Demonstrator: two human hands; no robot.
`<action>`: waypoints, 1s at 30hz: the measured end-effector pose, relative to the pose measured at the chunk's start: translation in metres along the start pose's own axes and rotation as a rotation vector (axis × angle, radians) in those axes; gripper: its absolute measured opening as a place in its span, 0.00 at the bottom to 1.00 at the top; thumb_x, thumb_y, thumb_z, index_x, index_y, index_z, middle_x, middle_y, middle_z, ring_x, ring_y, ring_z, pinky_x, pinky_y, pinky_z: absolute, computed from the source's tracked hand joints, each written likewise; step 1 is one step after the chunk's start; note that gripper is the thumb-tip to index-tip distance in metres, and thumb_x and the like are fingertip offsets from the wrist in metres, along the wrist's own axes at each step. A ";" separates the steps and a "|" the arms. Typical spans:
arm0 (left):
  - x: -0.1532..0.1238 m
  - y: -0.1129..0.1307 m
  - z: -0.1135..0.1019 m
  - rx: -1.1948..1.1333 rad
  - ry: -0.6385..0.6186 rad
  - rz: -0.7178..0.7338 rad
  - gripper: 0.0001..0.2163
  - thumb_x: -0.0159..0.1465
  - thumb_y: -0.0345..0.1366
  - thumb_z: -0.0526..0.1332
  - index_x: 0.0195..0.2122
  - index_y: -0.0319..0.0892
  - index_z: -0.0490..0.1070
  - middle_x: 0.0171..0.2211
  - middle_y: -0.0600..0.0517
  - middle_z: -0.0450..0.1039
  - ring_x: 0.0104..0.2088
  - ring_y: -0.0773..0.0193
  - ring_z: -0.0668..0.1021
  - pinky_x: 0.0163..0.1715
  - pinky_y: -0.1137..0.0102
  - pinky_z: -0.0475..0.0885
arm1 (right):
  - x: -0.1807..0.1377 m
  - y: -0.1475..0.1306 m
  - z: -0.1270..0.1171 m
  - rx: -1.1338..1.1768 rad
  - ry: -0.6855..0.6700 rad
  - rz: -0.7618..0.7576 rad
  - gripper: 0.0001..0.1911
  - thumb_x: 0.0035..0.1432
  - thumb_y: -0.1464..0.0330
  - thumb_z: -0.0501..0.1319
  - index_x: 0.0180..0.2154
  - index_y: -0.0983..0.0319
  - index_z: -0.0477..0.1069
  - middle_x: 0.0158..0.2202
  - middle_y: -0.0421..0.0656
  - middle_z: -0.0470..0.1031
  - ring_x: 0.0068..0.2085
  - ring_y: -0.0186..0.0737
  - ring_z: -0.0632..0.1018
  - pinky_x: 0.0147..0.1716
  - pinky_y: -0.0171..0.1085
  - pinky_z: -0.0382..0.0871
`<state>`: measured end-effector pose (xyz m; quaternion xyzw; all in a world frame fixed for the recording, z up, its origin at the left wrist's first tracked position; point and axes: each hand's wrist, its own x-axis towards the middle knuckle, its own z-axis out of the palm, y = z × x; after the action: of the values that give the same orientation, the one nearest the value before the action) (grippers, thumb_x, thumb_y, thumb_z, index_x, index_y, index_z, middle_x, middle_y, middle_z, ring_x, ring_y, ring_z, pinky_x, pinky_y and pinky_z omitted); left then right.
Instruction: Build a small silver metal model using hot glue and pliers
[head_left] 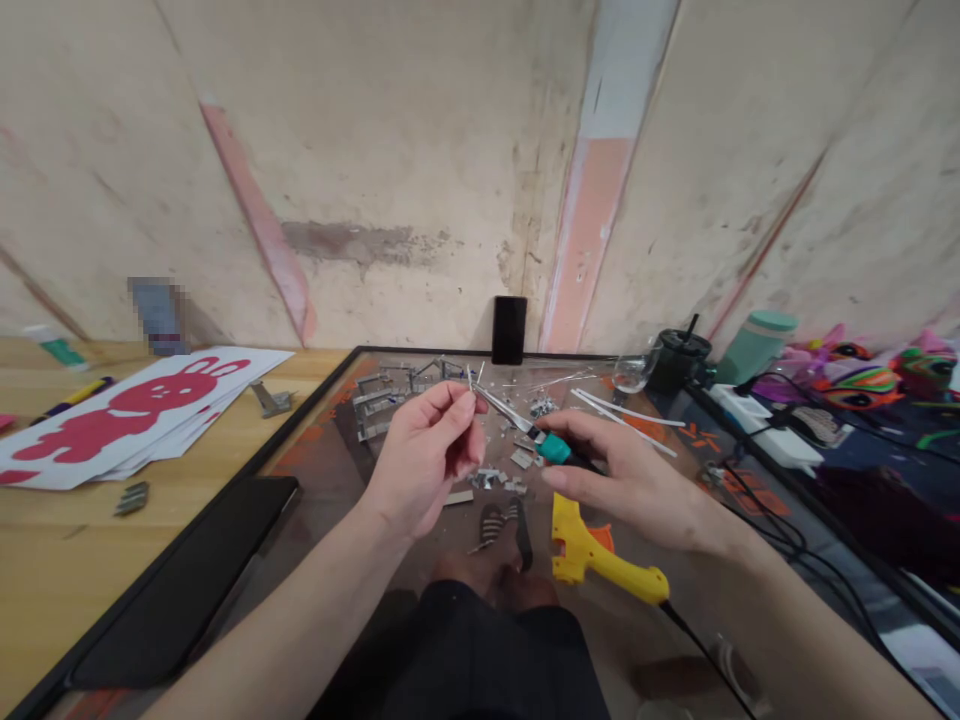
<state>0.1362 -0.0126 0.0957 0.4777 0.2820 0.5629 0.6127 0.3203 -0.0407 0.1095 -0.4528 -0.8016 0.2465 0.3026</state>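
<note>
My left hand (431, 445) is closed in a pinch above the glass tabletop, with a small thin pale piece (471, 378) between thumb and fingertips. Facing it, my right hand (611, 465) grips a slim pointed metal tool (553, 447) by its teal and dark handle. The tool's tip meets the pinched piece or lies just beside it; I cannot tell which. Below the hands lie small silvery metal scraps (491, 480). A yellow glue gun (600, 560) rests under my right hand. Behind my left hand stands a grey frame-like model (379, 400), partly covered.
White glue sticks (630, 420) lie to the right, near a clear glass (631, 372) and a dark cup (679, 360). A power strip (765, 430) trails black cables. One phone (509, 330) leans on the wall; a black slab (187, 580) lies left, near printed rabbit sheets (150, 410).
</note>
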 end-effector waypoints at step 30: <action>-0.008 -0.008 -0.002 0.570 0.176 0.318 0.08 0.60 0.33 0.56 0.24 0.41 0.66 0.13 0.58 0.64 0.15 0.73 0.64 0.15 0.77 0.57 | -0.005 -0.001 0.008 -0.247 0.092 -0.018 0.19 0.55 0.60 0.58 0.47 0.61 0.66 0.43 0.45 0.76 0.42 0.46 0.76 0.42 0.46 0.68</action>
<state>0.1364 -0.0188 0.0862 0.6172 0.4018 0.5892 0.3323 0.3163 -0.0461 0.1034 -0.4900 -0.8153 0.1223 0.2832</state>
